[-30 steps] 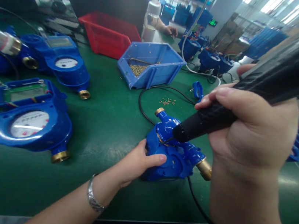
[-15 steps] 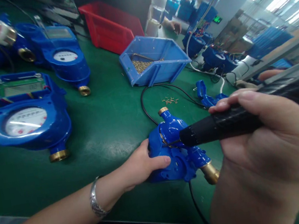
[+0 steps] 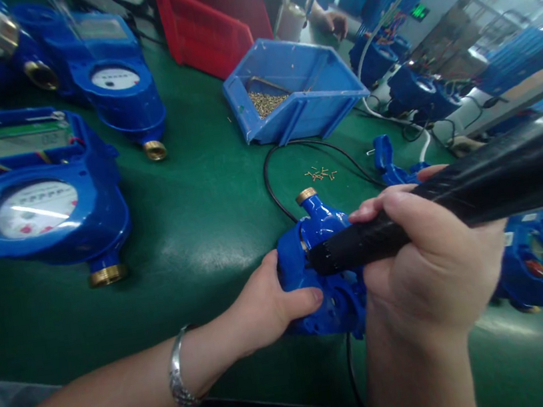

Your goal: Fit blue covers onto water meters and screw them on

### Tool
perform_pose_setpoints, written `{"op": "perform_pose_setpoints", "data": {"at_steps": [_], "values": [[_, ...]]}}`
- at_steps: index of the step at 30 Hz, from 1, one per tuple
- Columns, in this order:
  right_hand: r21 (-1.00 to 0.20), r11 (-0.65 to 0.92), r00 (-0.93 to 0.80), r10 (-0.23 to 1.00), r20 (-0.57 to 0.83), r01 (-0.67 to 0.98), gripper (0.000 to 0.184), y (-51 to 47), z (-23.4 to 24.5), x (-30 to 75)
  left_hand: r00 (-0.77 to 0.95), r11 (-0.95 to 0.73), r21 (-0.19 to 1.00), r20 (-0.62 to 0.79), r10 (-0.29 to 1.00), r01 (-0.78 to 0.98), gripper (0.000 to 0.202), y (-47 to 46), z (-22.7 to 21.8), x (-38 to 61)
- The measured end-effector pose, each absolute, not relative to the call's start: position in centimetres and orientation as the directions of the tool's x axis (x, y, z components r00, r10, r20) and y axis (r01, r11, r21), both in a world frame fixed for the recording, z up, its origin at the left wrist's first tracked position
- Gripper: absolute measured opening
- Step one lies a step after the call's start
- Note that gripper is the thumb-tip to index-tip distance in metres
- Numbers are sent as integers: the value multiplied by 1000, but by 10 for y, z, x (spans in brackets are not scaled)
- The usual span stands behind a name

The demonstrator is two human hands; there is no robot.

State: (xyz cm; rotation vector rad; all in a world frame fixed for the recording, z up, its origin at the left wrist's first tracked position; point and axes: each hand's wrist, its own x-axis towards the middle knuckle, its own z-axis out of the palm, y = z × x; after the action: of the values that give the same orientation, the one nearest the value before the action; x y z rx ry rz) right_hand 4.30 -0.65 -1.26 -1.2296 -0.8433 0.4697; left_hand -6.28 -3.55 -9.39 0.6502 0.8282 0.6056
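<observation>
A small blue water meter body (image 3: 320, 260) with brass ends lies on the green bench near me. My left hand (image 3: 270, 301) grips its left side, thumb laid across the front. My right hand (image 3: 428, 259) is wrapped round a black electric screwdriver (image 3: 457, 197), whose tip rests on the top of the meter body. A silver bracelet (image 3: 178, 373) circles my left wrist. A black cable (image 3: 277, 192) runs from under the meter body across the mat.
A blue bin (image 3: 296, 92) holding brass screws stands behind, with loose screws (image 3: 320, 173) on the mat. A red bin (image 3: 206, 27) is further back. Large blue water meters (image 3: 43, 202) lie at left, more blue parts (image 3: 542, 260) at right. Another person's hand (image 3: 334, 21) rests far back.
The screwdriver tip has come down closer onto the meter body, and my right hand now covers the meter's lower right brass end. The view has shifted slightly; my left hand keeps its grip.
</observation>
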Motion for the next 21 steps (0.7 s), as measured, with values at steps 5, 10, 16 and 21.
{"op": "perform_pose_setpoints", "data": {"at_steps": [5,10,16,21], "values": [[-938,319,608,722,332,133,26,-7,-15,42,509,638,740,-474,719,-213,78,-35,-94,-63],[-942,312,615,721,318,122,27,-5,-15,41,511,630,752,-470,720,-195,74,-35,-93,-63],[-932,344,622,707,336,113,32,-5,-17,44,534,611,761,-431,727,-219,68,-36,-92,-62],[-947,320,577,777,252,-18,35,-9,-10,43,544,621,760,-444,712,-191,61,-36,-87,-62]]}}
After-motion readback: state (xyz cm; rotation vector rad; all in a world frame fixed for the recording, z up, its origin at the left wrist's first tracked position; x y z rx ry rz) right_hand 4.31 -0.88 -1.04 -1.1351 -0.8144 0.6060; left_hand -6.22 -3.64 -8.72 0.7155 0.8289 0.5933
